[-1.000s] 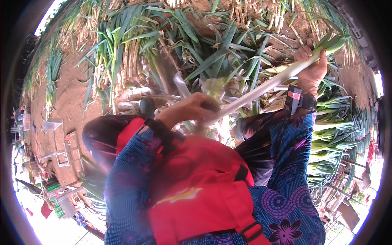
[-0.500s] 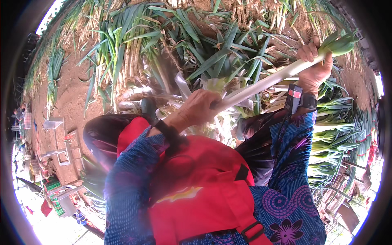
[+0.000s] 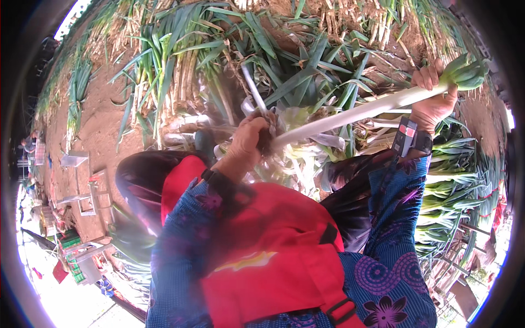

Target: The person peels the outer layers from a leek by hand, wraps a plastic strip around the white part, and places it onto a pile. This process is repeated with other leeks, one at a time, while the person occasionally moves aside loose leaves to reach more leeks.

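Note:
A long leek (image 3: pixel 355 115) slants across in front of me, its white stem low on the left and its green top high on the right. My right hand (image 3: pixel 435 90) is closed round it just below the trimmed green leaves. At the other end, my left hand (image 3: pixel 249 142) is closed at the brown, tangled roots (image 3: pixel 268 133). From beside my left fingers a narrow pale strip (image 3: pixel 254 88) sticks up, blurred; whether it is a blade or a peeled leaf I cannot tell. Pale peelings (image 3: pixel 298 172) lie below the stem.
Unpeeled leeks (image 3: pixel 183 71) lie heaped on brown soil ahead, with loose green leaves (image 3: pixel 306 68) beside them. Cleaned leeks (image 3: pixel 445 188) are stacked to my right. A metal frame (image 3: pixel 87 205) and green crates (image 3: pixel 71 246) stand at the left. My knees are bent under a red apron (image 3: pixel 273 262).
My left hand has slid left and down along the stem to the root end. My right hand, still round the leek, has shifted slightly right and down. The pale strip now stands out more clearly.

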{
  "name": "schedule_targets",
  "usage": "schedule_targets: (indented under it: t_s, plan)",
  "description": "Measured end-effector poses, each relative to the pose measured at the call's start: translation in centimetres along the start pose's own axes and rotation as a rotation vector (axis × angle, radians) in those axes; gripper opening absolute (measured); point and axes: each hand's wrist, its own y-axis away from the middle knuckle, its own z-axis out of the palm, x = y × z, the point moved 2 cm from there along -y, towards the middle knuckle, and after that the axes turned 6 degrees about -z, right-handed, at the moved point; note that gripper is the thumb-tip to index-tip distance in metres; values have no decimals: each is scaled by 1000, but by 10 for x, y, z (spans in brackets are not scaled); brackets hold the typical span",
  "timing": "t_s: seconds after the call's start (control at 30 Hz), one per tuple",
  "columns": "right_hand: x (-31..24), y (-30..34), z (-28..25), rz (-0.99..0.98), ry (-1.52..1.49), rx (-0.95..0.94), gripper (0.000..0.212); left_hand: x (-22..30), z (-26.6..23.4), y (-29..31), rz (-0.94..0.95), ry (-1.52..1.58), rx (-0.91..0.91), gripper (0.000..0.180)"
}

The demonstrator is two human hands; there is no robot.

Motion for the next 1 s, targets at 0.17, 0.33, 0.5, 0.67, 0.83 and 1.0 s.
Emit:
schedule_targets:
  t_s: [0.17, 0.33, 0.5, 0.67, 0.83, 1.0]
  plan:
    - [-14, 5, -30, -84, 90, 326, 54, 45, -75, 4, 169, 193, -193, 24]
    - [0, 6, -30, -77, 306, 520, 39, 85, -56, 32, 351, -902, 46, 40]
    - [0, 8, -32, -66, 303, 526, 36, 60, 9, 25, 494, -1264, -262, 35]
    - [4, 8, -31, -21, 243, 474, 35, 41, 8, 9, 347, -1257, -225, 30]
    - [9, 6, -27, -38, 325, 509, 37, 21, 7, -1, 383, -1273, -258, 26]
    - [9, 9, -37, -30, 311, 543, 36, 15, 13, -1, 629, -1261, -174, 20]
